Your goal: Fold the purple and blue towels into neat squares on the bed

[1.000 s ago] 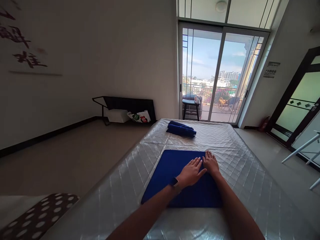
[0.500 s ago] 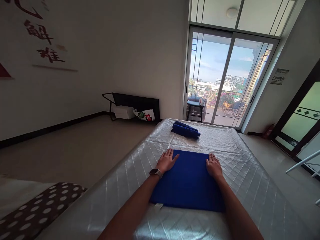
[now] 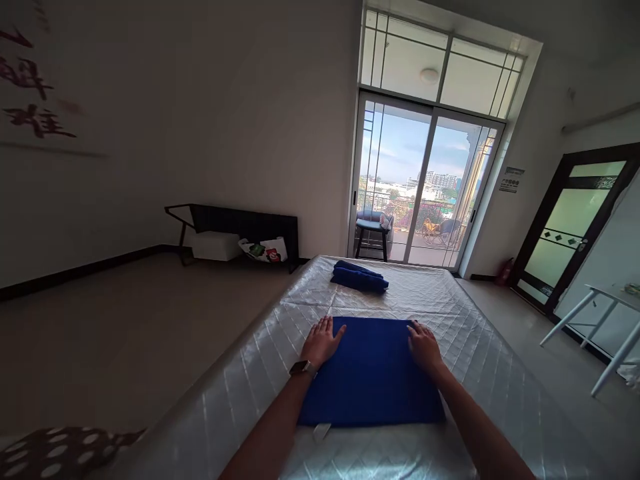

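So the flat rectangular blue cloth point(image 3: 375, 380) is lying between the left and right edges of the silvery quilted mattress point(image 3: 240, 393), left hand point(image 3: 321, 341) on its far left corner, right hand point(image 3: 424, 343) on the far right, both flat, gripping nothing. Neither's really nearer; cloth runs back towards the body

left-wrist watch point(image 3: 301, 367) | squarish dark face | lighter band | bare forearms point(image 3: 270, 427)
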The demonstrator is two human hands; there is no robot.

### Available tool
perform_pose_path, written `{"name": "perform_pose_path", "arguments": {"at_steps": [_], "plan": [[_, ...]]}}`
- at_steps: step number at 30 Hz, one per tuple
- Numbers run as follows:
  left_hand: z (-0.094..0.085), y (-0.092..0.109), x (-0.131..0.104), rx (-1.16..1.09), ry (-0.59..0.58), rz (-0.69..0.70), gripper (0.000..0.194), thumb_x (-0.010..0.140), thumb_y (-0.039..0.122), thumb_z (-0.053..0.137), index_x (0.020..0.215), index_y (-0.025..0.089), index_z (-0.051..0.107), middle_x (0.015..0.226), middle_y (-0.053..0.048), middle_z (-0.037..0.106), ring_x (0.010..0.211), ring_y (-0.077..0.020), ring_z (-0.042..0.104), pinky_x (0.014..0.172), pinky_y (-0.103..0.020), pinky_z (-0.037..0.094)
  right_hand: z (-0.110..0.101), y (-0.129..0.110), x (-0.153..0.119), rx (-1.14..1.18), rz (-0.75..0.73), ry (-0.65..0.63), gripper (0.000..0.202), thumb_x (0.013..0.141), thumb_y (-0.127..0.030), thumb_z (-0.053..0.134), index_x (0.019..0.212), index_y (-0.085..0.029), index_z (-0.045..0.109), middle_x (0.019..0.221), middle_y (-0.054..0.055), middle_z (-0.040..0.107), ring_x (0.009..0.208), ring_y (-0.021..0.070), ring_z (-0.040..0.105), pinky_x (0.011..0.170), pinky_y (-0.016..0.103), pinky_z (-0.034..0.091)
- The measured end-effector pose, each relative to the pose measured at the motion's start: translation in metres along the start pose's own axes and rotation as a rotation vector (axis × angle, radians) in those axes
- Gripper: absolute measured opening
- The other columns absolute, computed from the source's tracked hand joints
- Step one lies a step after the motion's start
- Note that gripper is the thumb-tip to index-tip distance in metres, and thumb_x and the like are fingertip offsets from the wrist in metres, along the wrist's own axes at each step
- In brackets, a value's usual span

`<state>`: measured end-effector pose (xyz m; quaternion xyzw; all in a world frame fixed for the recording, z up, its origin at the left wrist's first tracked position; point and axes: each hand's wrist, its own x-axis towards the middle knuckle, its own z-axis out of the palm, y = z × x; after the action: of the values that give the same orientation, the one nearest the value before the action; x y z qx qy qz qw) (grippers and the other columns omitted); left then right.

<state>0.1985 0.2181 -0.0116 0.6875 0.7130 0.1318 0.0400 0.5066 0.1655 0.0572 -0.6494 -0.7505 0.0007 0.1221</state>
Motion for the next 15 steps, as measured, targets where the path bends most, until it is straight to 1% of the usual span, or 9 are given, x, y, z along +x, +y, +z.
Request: {"name": "perform_pose_path", "arguments": {"at_steps": [2, 3, 5, 7, 9, 11, 13, 15], "plan": [[0.002, -0.001, 0.001, -0.011, 0.014, 0.003, 0.083, 0.096, 0.062, 0.019, 0.152, 0.003, 0.033, 0.161, -0.02, 0.028, 0.151, -0.0294, 0.024, 0.122, -0.047, 0.021, -0.012, 0.008, -0.023, 0.066, -0.043, -0.012, 0.038, 0.095, -0.019, 0.042, 0.12, -0.021, 0.07, 0.131, 0.011, 0.066, 0.122, 0.0234, 0.061, 0.105, 0.035, 0.042], [0.003, -0.001, 0.001, -0.021, 0.023, 0.002, 0.082, 0.096, 0.062, 0.019, 0.152, 0.003, 0.033, 0.16, -0.02, 0.03, 0.151, -0.03, 0.025, 0.121, -0.047, 0.023, -0.018, 0.013, -0.038, 0.118, -0.068, -0.033, 0.034, 0.095, -0.019, 0.043, 0.111, -0.022, 0.073, 0.12, 0.01, 0.071, 0.111, 0.0222, 0.066, 0.098, 0.033, 0.046], [0.001, 0.001, 0.0, -0.034, 0.042, -0.001, 0.079, 0.097, 0.059, 0.021, 0.151, 0.002, 0.035, 0.159, -0.021, 0.032, 0.15, -0.0302, 0.027, 0.121, -0.046, 0.024, -0.027, 0.025, -0.069, 0.239, -0.116, -0.086, 0.03, 0.093, -0.02, 0.047, 0.1, -0.024, 0.075, 0.103, 0.006, 0.074, 0.096, 0.0199, 0.069, 0.087, 0.029, 0.049], [-0.006, 0.004, -0.004, -0.024, 0.079, 0.012, 0.075, 0.098, 0.054, 0.024, 0.149, 0.002, 0.037, 0.159, -0.022, 0.034, 0.149, -0.03, 0.03, 0.121, -0.044, 0.024, -0.034, 0.035, -0.101, 0.342, -0.137, -0.139, 0.026, 0.089, -0.019, 0.051, 0.094, -0.025, 0.075, 0.095, 0.004, 0.074, 0.087, 0.0185, 0.069, 0.08, 0.027, 0.05], [-0.018, 0.009, -0.008, -0.008, 0.135, 0.063, 0.069, 0.098, 0.05, 0.029, 0.145, 0.003, 0.045, 0.156, -0.023, 0.039, 0.147, -0.0316, 0.034, 0.121, -0.044, 0.024, -0.036, 0.04, -0.128, 0.404, -0.122, -0.182, 0.022, 0.086, -0.017, 0.054, 0.088, -0.024, 0.075, 0.092, 0.003, 0.073, 0.081, 0.0171, 0.068, 0.076, 0.026, 0.05], [-0.036, 0.015, -0.014, -0.037, 0.158, 0.165, 0.059, 0.096, 0.045, 0.035, 0.136, 0.007, 0.055, 0.15, -0.022, 0.048, 0.143, -0.0336, 0.04, 0.119, -0.047, 0.028, -0.035, 0.041, -0.145, 0.438, -0.077, -0.193, 0.021, 0.083, -0.015, 0.056, 0.085, -0.023, 0.075, 0.092, 0.003, 0.072, 0.078, 0.0156, 0.067, 0.074, 0.024, 0.049], [-0.055, 0.02, -0.024, -0.092, 0.138, 0.282, 0.049, 0.095, 0.044, 0.04, 0.126, 0.014, 0.063, 0.143, -0.017, 0.056, 0.137, -0.0322, 0.047, 0.115, -0.047, 0.035, -0.033, 0.04, -0.153, 0.457, -0.041, -0.179, 0.022, 0.081, -0.012, 0.056, 0.084, -0.023, 0.076, 0.094, 0.003, 0.072, 0.078, 0.0146, 0.067, 0.074, 0.023, 0.049], [-0.073, 0.022, -0.041, -0.141, 0.061, 0.37, 0.042, 0.095, 0.046, 0.041, 0.114, 0.02, 0.067, 0.134, -0.012, 0.062, 0.125, -0.0282, 0.058, 0.108, -0.043, 0.043, -0.031, 0.038, -0.155, 0.466, -0.039, -0.168, 0.025, 0.08, -0.01, 0.056, 0.084, -0.023, 0.077, 0.095, 0.003, 0.071, 0.078, 0.014, 0.067, 0.075, 0.023, 0.049]]}}
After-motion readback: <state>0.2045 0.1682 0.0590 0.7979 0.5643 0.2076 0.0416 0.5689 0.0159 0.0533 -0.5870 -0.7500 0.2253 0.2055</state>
